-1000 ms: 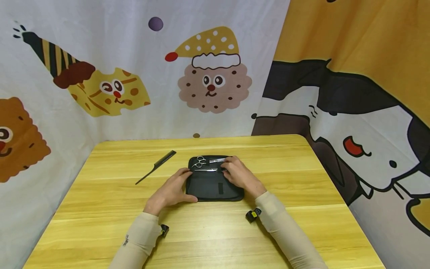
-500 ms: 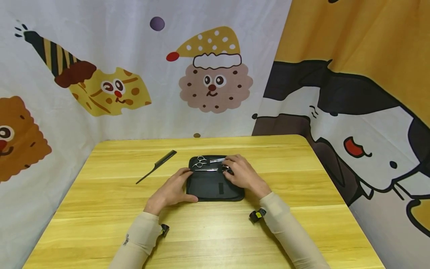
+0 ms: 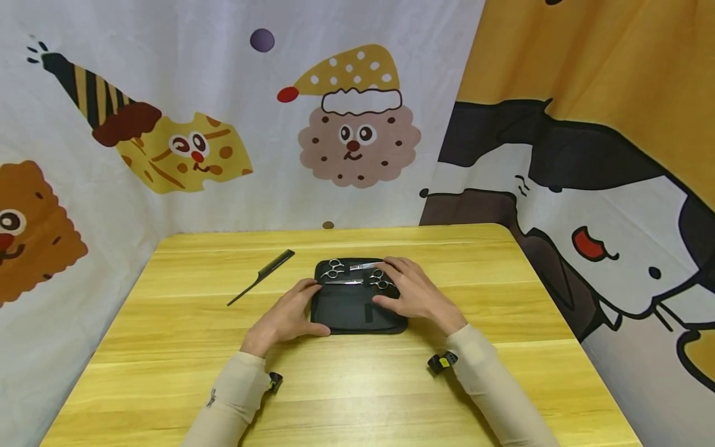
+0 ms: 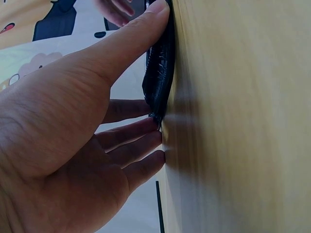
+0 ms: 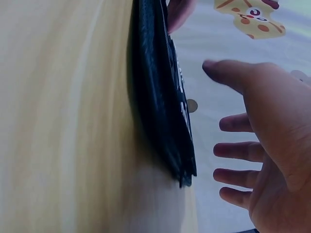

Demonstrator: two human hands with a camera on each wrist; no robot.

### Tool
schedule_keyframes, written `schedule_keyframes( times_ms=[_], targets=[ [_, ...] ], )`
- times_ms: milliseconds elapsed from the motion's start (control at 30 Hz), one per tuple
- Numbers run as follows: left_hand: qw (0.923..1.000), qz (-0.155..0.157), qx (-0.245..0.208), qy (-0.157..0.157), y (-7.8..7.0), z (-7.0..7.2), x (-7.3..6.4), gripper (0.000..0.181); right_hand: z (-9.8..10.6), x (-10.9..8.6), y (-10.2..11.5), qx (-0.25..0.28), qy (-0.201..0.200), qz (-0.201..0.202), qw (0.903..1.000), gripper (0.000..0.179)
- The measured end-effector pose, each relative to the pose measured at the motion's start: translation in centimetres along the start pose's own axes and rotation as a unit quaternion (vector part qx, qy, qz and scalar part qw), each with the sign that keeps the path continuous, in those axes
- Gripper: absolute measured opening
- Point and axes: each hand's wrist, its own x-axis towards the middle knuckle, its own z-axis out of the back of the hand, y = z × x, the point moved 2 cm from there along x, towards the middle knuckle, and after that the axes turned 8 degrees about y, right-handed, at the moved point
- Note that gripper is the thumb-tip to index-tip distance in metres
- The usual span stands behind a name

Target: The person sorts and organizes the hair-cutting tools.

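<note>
A black case (image 3: 343, 310) lies opened out on the table. Two pairs of silver hairdressing scissors, one upper (image 3: 365, 266) and one lower (image 3: 343, 282), are tucked into its far half, pointing opposite ways. My left hand (image 3: 279, 316) rests at the case's left side, thumb on the near corner and fingertips along the left edge; the left wrist view shows those fingers (image 4: 141, 145) extended. Over the right side hovers my right hand (image 3: 419, 290), holding nothing. In the right wrist view its spread fingers (image 5: 238, 151) are apart from the case (image 5: 158, 92).
A black rat-tail comb (image 3: 272, 266) lies on the wooden table (image 3: 346, 385), left of the case. Behind the table hangs a curtain (image 3: 223, 81) printed with cartoon figures. Each sleeve carries a small black wrist camera, such as the right one (image 3: 442, 362).
My right hand has let go of the lower scissors' handles and drawn back to the right, so the finger rings now show. The left hand has stayed in place.
</note>
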Motion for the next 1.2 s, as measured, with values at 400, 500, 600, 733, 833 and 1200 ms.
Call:
schedule_keyframes(
  times_ms=[400, 500, 600, 733, 833, 1200],
  targets=[
    [1.0, 0.003, -0.004, 0.002, 0.0, 0.0, 0.1, 0.113, -0.4, -3.8, -1.5, 0.03, 0.04, -0.021, 0.9985, 0.103],
    [1.0, 0.005, -0.004, 0.004, -0.1, 0.0, 0.2, 0.113, -0.6, -4.6, -1.8, 0.035, 0.048, -0.029, 0.9978, 0.103],
    [0.9999, 0.007, -0.003, 0.006, -0.1, -0.1, 0.2, 0.114, -0.7, -5.1, -2.0, 0.034, 0.049, -0.029, 0.9978, 0.103],
    [0.9999, 0.01, -0.002, 0.006, -0.1, -0.2, 0.1, 0.114, -0.6, -5.7, -1.9, 0.031, 0.039, -0.018, 0.9986, 0.101],
    [0.9999, 0.009, -0.002, 0.005, -0.1, -0.2, 0.0, 0.115, -0.5, -5.9, -1.8, 0.031, 0.033, -0.011, 0.9989, 0.098],
    [0.9999, 0.007, -0.006, 0.005, 0.0, -0.3, -0.1, 0.114, -1.2, -5.9, -1.9, 0.037, 0.044, -0.009, 0.9983, 0.092]
  ],
)
